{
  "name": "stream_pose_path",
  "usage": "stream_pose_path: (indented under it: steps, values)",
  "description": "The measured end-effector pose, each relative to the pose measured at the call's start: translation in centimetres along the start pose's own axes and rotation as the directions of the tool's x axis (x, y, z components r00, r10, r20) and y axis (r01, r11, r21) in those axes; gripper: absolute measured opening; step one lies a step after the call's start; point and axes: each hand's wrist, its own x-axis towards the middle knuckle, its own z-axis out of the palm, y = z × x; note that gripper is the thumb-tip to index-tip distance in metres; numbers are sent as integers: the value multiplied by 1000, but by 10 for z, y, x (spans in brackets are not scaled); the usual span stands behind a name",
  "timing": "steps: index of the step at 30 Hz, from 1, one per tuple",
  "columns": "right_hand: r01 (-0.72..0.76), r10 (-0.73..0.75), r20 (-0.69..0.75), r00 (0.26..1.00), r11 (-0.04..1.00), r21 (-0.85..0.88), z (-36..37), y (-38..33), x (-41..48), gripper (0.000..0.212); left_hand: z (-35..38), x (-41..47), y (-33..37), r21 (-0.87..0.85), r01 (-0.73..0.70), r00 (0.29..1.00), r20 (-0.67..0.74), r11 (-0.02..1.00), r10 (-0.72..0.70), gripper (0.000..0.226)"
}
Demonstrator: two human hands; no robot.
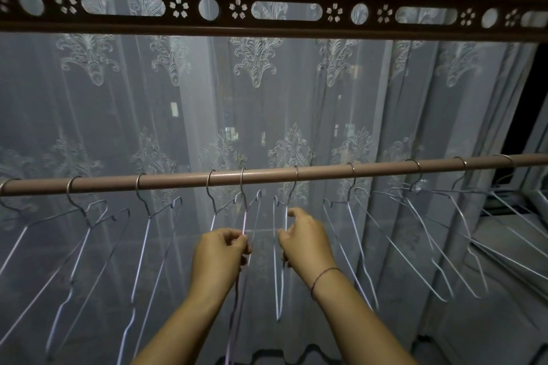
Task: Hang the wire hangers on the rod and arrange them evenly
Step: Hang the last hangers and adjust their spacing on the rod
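Hangers fill the head view: a row of wire hangers (pixel 147 218) hangs by its hooks on a long brown rod (pixel 326 171) that runs from side to side. Most hooks sit well apart, but two hooks near the middle sit close together. The hangers on the far right lean and cross each other. The left hand (pixel 219 249) is up under the rod. Its grip is shut tight, with thumb and fingers pinching the thin wire of the middle hanger (pixel 242 187), below the hook. The right hand (pixel 305 241) is just beside it, at the next hanger (pixel 296 184). Its pointing finger and thumb are bent with a small gap, and the wire runs past them, but it is too blurry to tell if that grip holds the wire. A thin dark string (pixel 321 277) goes round the right wrist. Behind the rod hangs a see-through white curtain (pixel 255 68) with leafy patterns. Above it is a dark brown rail (pixel 225 27) with flower-shaped and round holes cut in it.
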Motion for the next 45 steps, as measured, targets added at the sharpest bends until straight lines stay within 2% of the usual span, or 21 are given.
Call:
stream_pose_path:
  steps: [5,8,13,15,19,22,25,28,32,35,38,41,45]
  values:
    - [23,-25,-25,999,997,-80,-16,3,-7,39,-1,-4,5,33,-19,999,-27,999,19,22]
    - [14,-20,-29,999,983,-182,-28,4,-13,44,-3,-7,10,55,-34,998,-56,998,38,10]
    - [57,-67,-22,998,952,-299,-45,-2,-25,46,-10,-14,21,125,-100,979,-165,987,120,31]
    - [105,-120,-37,992,954,-281,-49,-7,-31,43,-17,-17,24,134,-122,964,-219,983,149,28]
    - [235,-244,-63,968,965,-118,-41,-18,-37,24,-41,-23,17,100,-159,915,-359,982,185,15]
    - [253,-254,-15,967,966,-62,-21,-28,-43,17,-63,-21,3,192,-137,871,-443,972,211,16]
    - [235,-235,10,972,968,-83,0,-37,-51,23,-86,-16,-13,213,-73,862,-477,974,169,26]
    - [207,-212,-55,976,975,-75,18,-50,-57,21,-110,-5,-25,74,-5,912,-408,997,35,31]
    - [140,-140,-44,989,990,-23,49,-74,-65,19,-135,12,-39,-182,75,975,-195,980,-111,23]
    - [34,-35,-19,999,997,-68,79,-88,-67,24,-147,16,-45,-202,92,993,-59,975,-105,11]
    - [-45,43,-16,999,992,-115,103,-96,-67,25,-152,16,-50,-175,91,996,38,980,-86,10]
    - [-73,68,-39,997,988,-133,118,-99,-67,21,-155,19,-52,-195,104,992,85,975,-89,17]
    - [-53,52,-8,999,989,-135,132,-106,-66,23,-164,22,-53,-232,95,994,70,968,-80,17]
